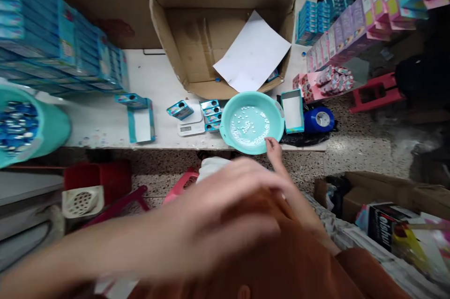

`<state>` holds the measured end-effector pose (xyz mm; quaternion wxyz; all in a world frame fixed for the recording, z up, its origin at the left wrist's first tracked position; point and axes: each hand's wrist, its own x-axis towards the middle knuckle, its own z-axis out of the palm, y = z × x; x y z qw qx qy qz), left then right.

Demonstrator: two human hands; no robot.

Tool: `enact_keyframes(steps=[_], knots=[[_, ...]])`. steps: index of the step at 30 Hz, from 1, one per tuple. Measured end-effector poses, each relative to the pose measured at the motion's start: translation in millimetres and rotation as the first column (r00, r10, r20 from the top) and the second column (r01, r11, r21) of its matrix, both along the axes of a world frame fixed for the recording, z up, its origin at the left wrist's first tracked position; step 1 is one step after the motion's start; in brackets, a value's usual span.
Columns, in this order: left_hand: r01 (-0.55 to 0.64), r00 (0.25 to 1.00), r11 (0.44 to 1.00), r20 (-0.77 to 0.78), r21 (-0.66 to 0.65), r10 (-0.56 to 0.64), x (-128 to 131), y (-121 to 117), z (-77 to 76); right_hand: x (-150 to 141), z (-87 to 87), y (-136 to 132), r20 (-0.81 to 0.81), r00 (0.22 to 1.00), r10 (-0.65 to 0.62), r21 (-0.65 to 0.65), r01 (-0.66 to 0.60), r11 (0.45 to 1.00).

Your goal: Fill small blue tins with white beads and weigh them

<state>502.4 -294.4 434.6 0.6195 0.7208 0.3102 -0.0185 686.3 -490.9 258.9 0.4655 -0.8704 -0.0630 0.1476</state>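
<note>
A turquoise basin (228,110) at the table's front edge holds many small white pieces (247,126) scattered over its bottom. At its lower right rim is my right hand (274,150), fingertips pinched together beside the pieces; whatever they hold is too small to make out. Large in the foreground, my left hand (225,210) is raised close to the camera, smeared by motion, so its grip is unclear. Left of the basin, small blue boxes (212,115) stand beside a white scale (191,129), and another blue box (180,109) rests tilted on the scale.
Behind the basin stands an open cardboard box (197,55) with a white sheet (255,55) across it. Blue cartons (66,50) are stacked at left, near a turquoise bucket (52,123). Two open trays (152,123) flank the work area. Blue tape (318,120) lies at right.
</note>
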Motion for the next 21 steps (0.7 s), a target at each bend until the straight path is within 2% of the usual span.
enact_keyframes(steps=[2, 3, 4, 5, 7, 8, 10, 13, 15, 17, 19, 21], knots=[[0.063, 0.998, 0.989, 0.000, 0.135, -0.064, 22, 58, -11.5, -1, -1.4, -5, 0.009, 1.000, -0.008, -0.012, 0.008, 1.000], [0.059, 0.998, 0.974, 0.002, 0.219, -0.061, 32, 88, -22.3, -2, -2.3, -7, 0.013, 1.000, -0.018, -0.012, 0.018, 1.000], [0.008, 1.000, 0.946, 0.004, 0.323, -0.010, 40, 116, -36.6, -2, -3.1, -9, 0.014, 1.000, -0.026, -0.006, 0.026, 1.000], [-0.065, 0.997, 0.894, 0.000, 0.444, 0.072, 46, 141, -53.8, -3, -3.5, -10, 0.016, 0.999, -0.041, -0.002, 0.041, 0.999], [-0.147, 0.973, 0.731, -0.034, 0.667, 0.227, 51, 181, -92.7, -5, -2.5, -12, 0.022, 0.998, -0.058, -0.016, 0.058, 0.998], [-0.145, 0.962, 0.666, -0.053, 0.732, 0.269, 52, 195, -112.2, -7, -0.9, -13, 0.025, 0.998, -0.063, -0.030, 0.064, 0.998], [-0.071, 0.968, 0.597, -0.090, 0.799, 0.236, 54, 214, -146.0, -12, 3.8, -14, 0.029, 0.998, -0.063, -0.062, 0.065, 0.996], [0.016, 0.957, 0.594, -0.184, 0.804, 0.223, 60, 228, -178.6, -20, 10.8, -15, 0.014, 0.998, -0.055, -0.117, 0.056, 0.992], [0.059, 0.951, 0.628, -0.235, 0.776, 0.202, 66, 235, -189.5, -24, 13.3, -16, 0.013, 0.999, -0.052, -0.143, 0.054, 0.988], [0.092, 0.951, 0.656, -0.261, 0.749, 0.165, 69, 240, -193.4, -28, 13.6, -18, 0.029, 0.998, -0.059, -0.148, 0.063, 0.987], [0.100, 0.958, 0.660, -0.251, 0.745, 0.138, 69, 242, -189.5, -31, 12.0, -21, 0.030, 0.997, -0.069, -0.149, 0.072, 0.986], [0.062, 0.978, 0.633, -0.175, 0.772, 0.117, 68, 237, -175.4, -32, 9.0, -23, 0.024, 0.996, -0.087, -0.155, 0.090, 0.984]])
